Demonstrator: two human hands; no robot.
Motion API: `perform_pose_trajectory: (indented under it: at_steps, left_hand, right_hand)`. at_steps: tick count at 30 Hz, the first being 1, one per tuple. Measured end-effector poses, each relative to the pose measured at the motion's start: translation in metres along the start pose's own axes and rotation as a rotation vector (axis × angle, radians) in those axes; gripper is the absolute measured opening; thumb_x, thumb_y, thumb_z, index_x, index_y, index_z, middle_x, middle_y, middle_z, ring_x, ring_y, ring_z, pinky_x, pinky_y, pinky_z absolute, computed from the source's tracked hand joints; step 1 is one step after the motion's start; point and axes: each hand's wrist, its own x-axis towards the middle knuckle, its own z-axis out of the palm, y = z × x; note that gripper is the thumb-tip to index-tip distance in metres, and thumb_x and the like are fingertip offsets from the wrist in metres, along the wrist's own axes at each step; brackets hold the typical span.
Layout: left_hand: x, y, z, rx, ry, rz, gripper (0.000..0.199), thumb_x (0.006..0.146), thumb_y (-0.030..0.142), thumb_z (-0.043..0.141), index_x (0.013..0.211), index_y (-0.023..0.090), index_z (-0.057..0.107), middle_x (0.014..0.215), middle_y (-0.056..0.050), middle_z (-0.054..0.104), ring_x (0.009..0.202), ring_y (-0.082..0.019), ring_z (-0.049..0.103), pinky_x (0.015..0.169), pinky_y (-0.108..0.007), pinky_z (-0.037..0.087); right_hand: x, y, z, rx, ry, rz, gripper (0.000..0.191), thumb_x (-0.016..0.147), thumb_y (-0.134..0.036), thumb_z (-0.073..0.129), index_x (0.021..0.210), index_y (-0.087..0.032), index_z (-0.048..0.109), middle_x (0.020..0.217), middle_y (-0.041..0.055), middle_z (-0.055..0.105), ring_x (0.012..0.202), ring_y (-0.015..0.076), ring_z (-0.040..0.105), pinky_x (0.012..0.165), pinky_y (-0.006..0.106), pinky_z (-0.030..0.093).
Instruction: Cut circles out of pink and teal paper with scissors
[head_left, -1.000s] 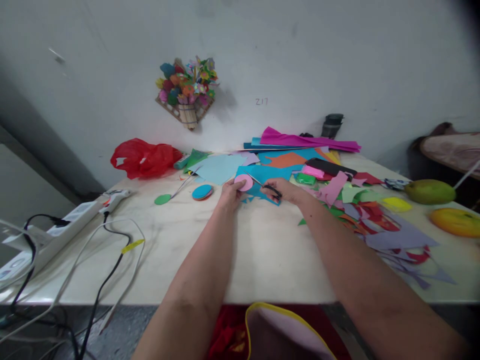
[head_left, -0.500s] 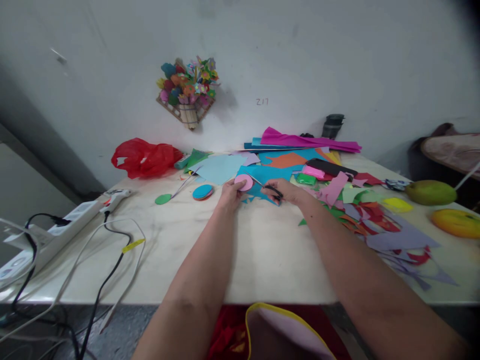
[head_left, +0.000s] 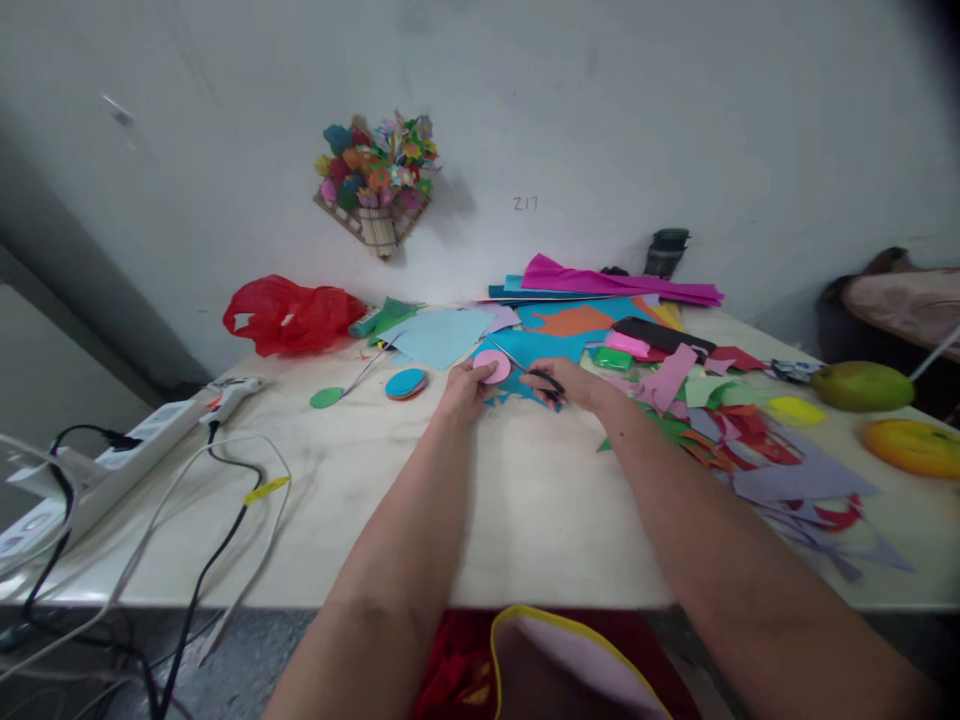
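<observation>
Between the thumb and fingers of my left hand (head_left: 463, 390) is a round pink paper disc (head_left: 493, 367). My right hand (head_left: 566, 382) grips black-handled scissors (head_left: 546, 381), whose metal blades point up and left beside the disc. Whether the blades touch the disc's edge I cannot tell. Under both hands lies a blue sheet (head_left: 551, 346) with a jagged near edge. To the left of my left hand rests a stack of discs (head_left: 405, 383) with blue on top, and further left a green disc (head_left: 327, 398).
Coloured scraps (head_left: 772, 460) cover the right side, near a dark phone-like slab (head_left: 664, 336) and two mango-like fruits (head_left: 862, 386). A red plastic bag (head_left: 292, 315) sits at the back left. A power strip (head_left: 97, 480) with cables lies along the left edge.
The pink disc and my left fingers have shifted slightly right. The scissors have turned a little, their blades now reaching further up and left past the disc.
</observation>
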Motion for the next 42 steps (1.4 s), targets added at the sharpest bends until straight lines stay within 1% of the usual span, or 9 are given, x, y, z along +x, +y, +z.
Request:
perform_pose_trajectory:
  at_steps: [4, 8, 12, 19, 26, 34, 38, 42]
  left_hand:
    - [0.0009, 0.0, -0.0004, -0.012, 0.011, 0.003, 0.019, 0.057, 0.008, 0.079, 0.071, 0.009, 0.065, 0.068, -0.005, 0.068, 0.06, -0.013, 0.063, 0.063, -0.025, 0.053]
    - [0.0017, 0.0002, -0.0014, -0.015, 0.008, -0.001, 0.021, 0.057, 0.008, 0.079, 0.072, 0.009, 0.065, 0.069, -0.006, 0.069, 0.06, -0.014, 0.063, 0.064, -0.027, 0.053]
    - [0.0023, 0.0002, -0.0027, -0.014, 0.002, -0.002, 0.021, 0.057, 0.008, 0.079, 0.073, 0.009, 0.066, 0.07, -0.007, 0.069, 0.062, -0.015, 0.064, 0.065, -0.028, 0.053]
    - [0.0044, -0.0007, -0.0051, 0.007, 0.002, 0.003, 0.023, 0.058, 0.01, 0.079, 0.078, 0.008, 0.067, 0.075, -0.01, 0.071, 0.07, -0.019, 0.066, 0.072, -0.031, 0.054]
    - [0.0066, -0.002, -0.0065, 0.011, 0.025, 0.008, 0.023, 0.057, 0.01, 0.078, 0.078, 0.008, 0.068, 0.076, -0.01, 0.071, 0.071, -0.019, 0.067, 0.07, -0.029, 0.054]
    - [0.0046, -0.0007, -0.0061, 0.005, 0.006, 0.013, 0.02, 0.059, 0.009, 0.077, 0.077, 0.006, 0.069, 0.078, -0.011, 0.072, 0.069, -0.017, 0.067, 0.07, -0.027, 0.055]
    - [0.0045, -0.0001, -0.0057, 0.005, 0.017, 0.0, 0.02, 0.059, 0.008, 0.077, 0.078, 0.007, 0.068, 0.078, -0.011, 0.072, 0.07, -0.018, 0.068, 0.07, -0.027, 0.055]
    - [0.0038, 0.0005, -0.0048, 0.001, 0.031, 0.0, 0.019, 0.061, 0.007, 0.076, 0.078, 0.006, 0.068, 0.076, -0.01, 0.071, 0.066, -0.016, 0.067, 0.069, -0.026, 0.055]
  right_hand:
    - [0.0005, -0.0005, 0.0006, 0.006, 0.007, 0.014, 0.03, 0.077, -0.04, 0.069, 0.067, -0.019, 0.05, 0.047, -0.0034, 0.052, 0.034, 0.0076, 0.043, 0.032, 0.02, 0.027]
    - [0.0018, 0.0001, 0.0006, 0.029, 0.005, 0.019, 0.029, 0.077, -0.037, 0.071, 0.066, -0.019, 0.05, 0.046, -0.0042, 0.051, 0.035, 0.0077, 0.042, 0.033, 0.021, 0.031]
    - [0.002, 0.0004, 0.0003, 0.042, 0.0, 0.015, 0.03, 0.076, -0.037, 0.072, 0.065, -0.019, 0.05, 0.044, -0.0048, 0.05, 0.034, 0.0071, 0.042, 0.034, 0.02, 0.032]
    - [0.0024, 0.0007, -0.0009, 0.027, -0.004, 0.002, 0.03, 0.076, -0.036, 0.072, 0.065, -0.019, 0.05, 0.044, -0.0041, 0.051, 0.034, 0.0072, 0.042, 0.034, 0.021, 0.031]
    - [0.006, 0.005, -0.0016, 0.032, -0.011, 0.002, 0.03, 0.074, -0.037, 0.072, 0.065, -0.019, 0.05, 0.044, -0.0049, 0.05, 0.033, 0.0081, 0.042, 0.034, 0.022, 0.032]
    - [0.0074, 0.0067, -0.0029, 0.026, -0.011, -0.009, 0.03, 0.07, -0.04, 0.074, 0.066, -0.019, 0.052, 0.044, -0.0053, 0.052, 0.033, 0.0079, 0.042, 0.034, 0.021, 0.032]
    - [0.0068, 0.0066, -0.0041, 0.029, -0.021, -0.015, 0.029, 0.071, -0.039, 0.072, 0.065, -0.019, 0.053, 0.043, -0.0048, 0.051, 0.033, 0.008, 0.042, 0.035, 0.022, 0.032]
    - [0.0068, 0.0078, -0.0048, 0.017, -0.019, -0.015, 0.028, 0.073, -0.038, 0.072, 0.066, -0.019, 0.052, 0.044, -0.0048, 0.051, 0.034, 0.008, 0.042, 0.036, 0.022, 0.033]
